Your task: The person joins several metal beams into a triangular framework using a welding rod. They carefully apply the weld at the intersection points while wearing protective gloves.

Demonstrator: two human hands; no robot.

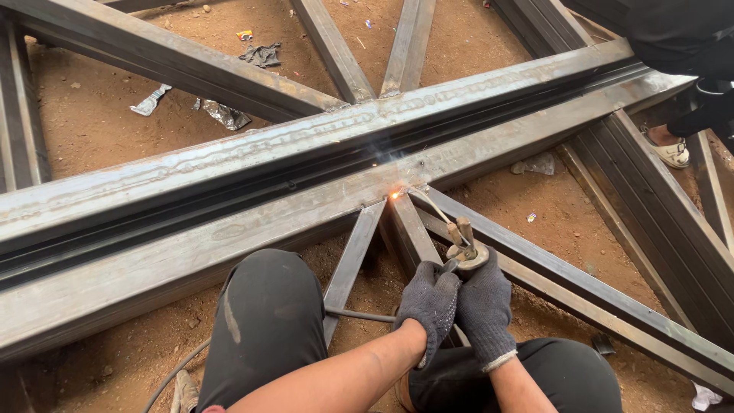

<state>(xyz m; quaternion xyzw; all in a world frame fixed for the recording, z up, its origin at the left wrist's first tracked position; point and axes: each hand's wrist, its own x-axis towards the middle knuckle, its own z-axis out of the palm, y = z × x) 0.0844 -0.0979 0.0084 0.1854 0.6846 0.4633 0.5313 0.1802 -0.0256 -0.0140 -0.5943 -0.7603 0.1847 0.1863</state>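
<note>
Both my hands wear dark knit gloves and grip a welding electrode holder (464,254) together. My left hand (430,304) wraps the handle from the left; my right hand (484,306) clasps it from the right. A thin welding rod (433,203) curves from the holder up to a glowing orange spot (395,195) with faint smoke, where a short diagonal steel bar (407,233) meets the long steel beam (229,237). My knees in dark trousers frame the hands.
The welded steel frame of long double beams (306,145) and diagonal braces (581,283) lies on reddish dirt. A cable (359,314) runs under my left arm. Crumpled wrappers (226,115) litter the ground. Another person's sandalled foot (671,151) stands at right.
</note>
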